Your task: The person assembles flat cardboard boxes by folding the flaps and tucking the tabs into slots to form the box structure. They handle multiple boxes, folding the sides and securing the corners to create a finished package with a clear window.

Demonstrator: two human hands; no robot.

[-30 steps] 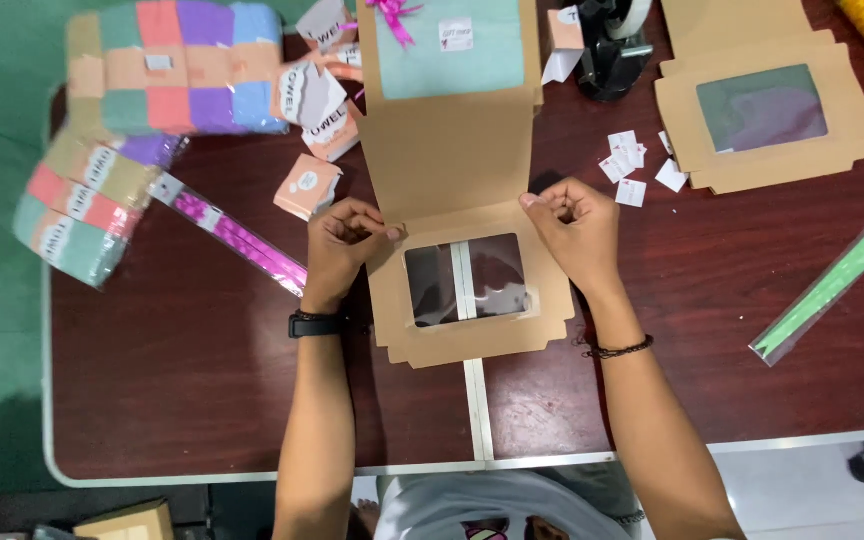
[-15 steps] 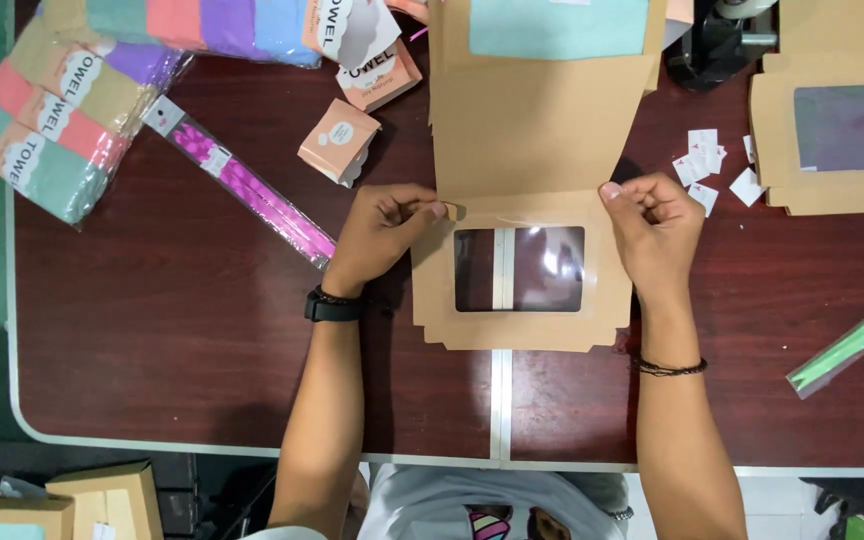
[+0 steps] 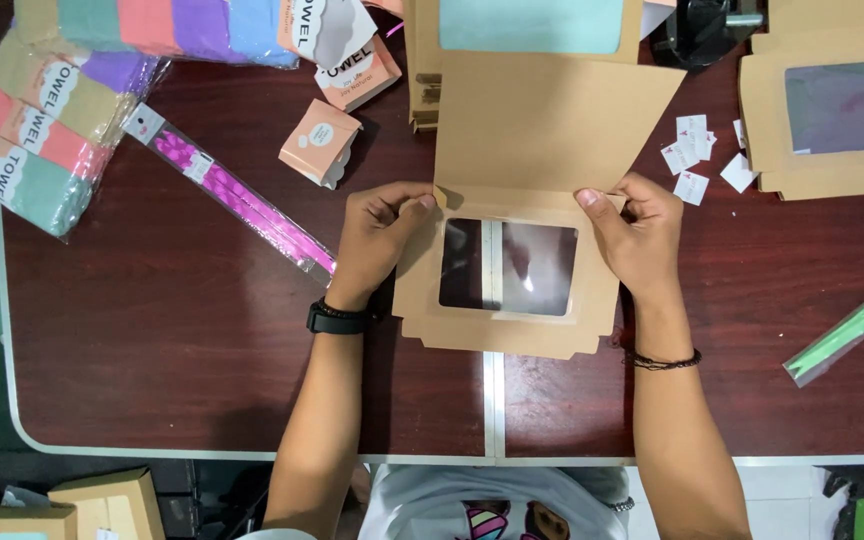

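Unmoved since before, left hand (image 3: 377,235) and right hand (image 3: 637,235) fingers pinch the windowed cardboard box (image 3: 507,275) fold corners.

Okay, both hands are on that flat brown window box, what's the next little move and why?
Probably fold the window panel up along the crease near the fingertips. The left hand and right hand each pinch a top corner of the kraft window box, right at the fold line where it meets the plain back panel. The box lies flat on the table, so it seems not yet formed.
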